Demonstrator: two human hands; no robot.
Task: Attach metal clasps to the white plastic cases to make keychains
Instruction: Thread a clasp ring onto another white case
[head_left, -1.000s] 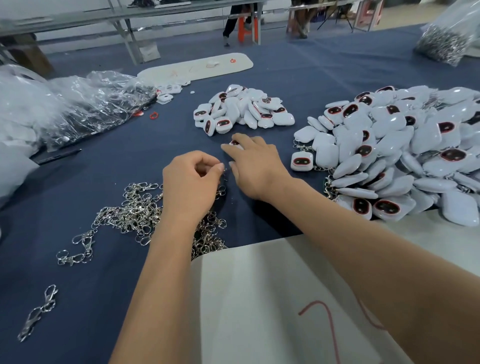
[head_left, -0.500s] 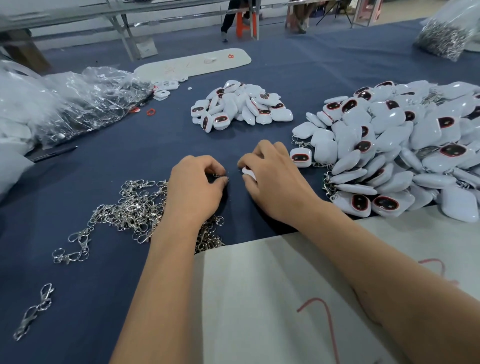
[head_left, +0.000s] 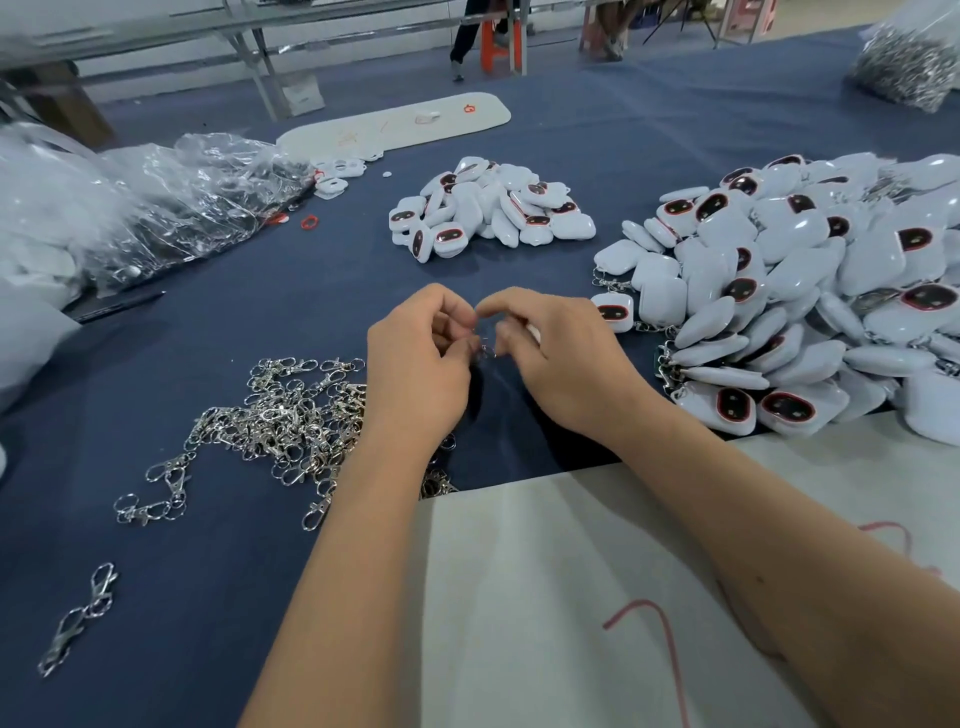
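Near the bench's front edge, left hand (head_left: 415, 364) pinches a clasp (head_left: 485, 349) and right hand (head_left: 561, 353) grips a case (head_left: 532, 335), close together for joining.

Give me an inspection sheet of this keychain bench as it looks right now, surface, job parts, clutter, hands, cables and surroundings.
Surface: dark blue cloth; white sheet at the near edge.
Job's things: loose metal clasps left of the hands; small case pile ahead; large case pile at right, some showing chains.
Clutter: clear plastic bags at left; red ring; white board; bagged metal parts far right.
Hands: left hand pinches a metal clasp; right hand holds a white case, mostly hidden. Each grip meets at the centre.
Cables: nothing seen.
Surroundings: metal frames, red stool, someone's legs behind.
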